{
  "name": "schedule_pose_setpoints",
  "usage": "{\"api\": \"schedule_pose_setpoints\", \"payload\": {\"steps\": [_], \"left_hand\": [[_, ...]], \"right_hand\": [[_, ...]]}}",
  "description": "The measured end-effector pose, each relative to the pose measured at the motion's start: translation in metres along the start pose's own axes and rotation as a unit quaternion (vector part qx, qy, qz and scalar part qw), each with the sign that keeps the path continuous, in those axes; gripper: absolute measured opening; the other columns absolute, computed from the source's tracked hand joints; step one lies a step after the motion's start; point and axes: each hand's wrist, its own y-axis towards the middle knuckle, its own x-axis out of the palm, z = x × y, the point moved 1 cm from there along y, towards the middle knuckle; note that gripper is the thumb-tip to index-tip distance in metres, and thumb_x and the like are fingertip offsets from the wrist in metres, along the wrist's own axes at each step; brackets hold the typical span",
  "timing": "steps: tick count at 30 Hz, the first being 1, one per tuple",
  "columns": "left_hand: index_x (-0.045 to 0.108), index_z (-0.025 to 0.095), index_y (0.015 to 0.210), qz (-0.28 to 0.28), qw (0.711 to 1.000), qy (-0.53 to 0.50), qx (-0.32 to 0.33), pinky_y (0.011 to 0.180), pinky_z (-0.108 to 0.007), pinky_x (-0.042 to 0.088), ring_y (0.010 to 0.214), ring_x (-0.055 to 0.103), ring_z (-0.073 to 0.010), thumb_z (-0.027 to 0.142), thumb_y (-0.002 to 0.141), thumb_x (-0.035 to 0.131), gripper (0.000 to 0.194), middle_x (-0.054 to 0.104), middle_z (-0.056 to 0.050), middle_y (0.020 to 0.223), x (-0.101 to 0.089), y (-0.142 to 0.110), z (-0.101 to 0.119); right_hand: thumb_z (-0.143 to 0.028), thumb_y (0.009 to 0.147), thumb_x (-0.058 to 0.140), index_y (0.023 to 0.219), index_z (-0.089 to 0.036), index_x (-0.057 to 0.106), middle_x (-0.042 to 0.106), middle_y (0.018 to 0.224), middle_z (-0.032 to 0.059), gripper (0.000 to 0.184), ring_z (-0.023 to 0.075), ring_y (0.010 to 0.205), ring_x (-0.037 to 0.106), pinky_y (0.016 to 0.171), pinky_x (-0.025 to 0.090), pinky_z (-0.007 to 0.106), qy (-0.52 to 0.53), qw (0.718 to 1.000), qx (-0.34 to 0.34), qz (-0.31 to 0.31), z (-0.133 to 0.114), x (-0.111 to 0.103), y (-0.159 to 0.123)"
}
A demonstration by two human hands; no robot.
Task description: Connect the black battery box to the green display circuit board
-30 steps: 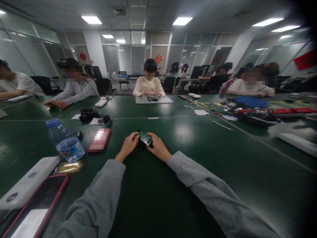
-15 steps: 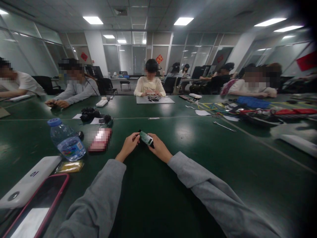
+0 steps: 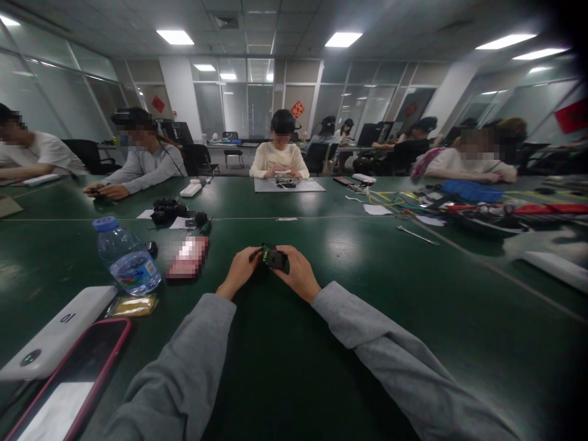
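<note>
Head view: L hand (image 3: 242,269) & R hand (image 3: 298,272), fingers part-curled, grip opp. ends of a small blk device (image 3: 277,260); green end (image 3: 266,255) uncovered, device not yet set down.

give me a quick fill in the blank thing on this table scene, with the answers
The left hand and right hand hold a small electronic part above a ____ table.
The water bottle has a ____ cap.
The wrench lies to the ____ of both hands.
The sleeve on the left arm is ____.

Missing words: green; blue; right; gray.
</note>
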Motion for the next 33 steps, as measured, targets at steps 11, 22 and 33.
{"api": "schedule_pose_setpoints", "payload": {"steps": [11,22,33], "left_hand": [[0.065,0.016,0.101,0.012,0.985,-0.150,-0.087,0.086,-0.032,0.045,0.094,0.061,-0.0190,0.047,0.086,0.041,0.042,0.067,-0.008,0.102,-0.002,0.002,0.001],[0.063,0.014,0.094,-0.042,0.971,-0.215,-0.094,0.077,-0.031,0.048,0.078,0.061,-0.0153,0.045,0.075,0.060,0.036,0.066,-0.008,0.092,-0.002,0.002,0.000],[0.058,0.016,0.089,0.029,0.974,-0.197,-0.108,0.079,-0.028,0.045,0.084,0.058,-0.0143,0.043,0.080,0.053,0.029,0.063,-0.004,0.089,-0.004,0.004,-0.013]], "right_hand": [[-0.015,0.078,0.060,0.122,-0.023,0.042,0.047,0.125,0.0088,0.049,0.0261,0.116,0.046,0.091,0.042,0.045,-0.051,0.998,0.010,-0.039,-0.002,-0.003,0.001],[-0.011,0.076,0.058,0.122,-0.025,0.043,0.045,0.124,0.0079,0.050,0.0261,0.115,0.046,0.092,0.042,0.046,-0.047,0.997,0.048,-0.024,0.003,-0.001,0.001],[-0.008,0.077,0.053,0.122,-0.024,0.043,0.043,0.125,0.0093,0.049,0.0269,0.115,0.044,0.093,0.042,0.047,-0.059,0.993,0.098,0.022,0.012,-0.001,0.001]]}}
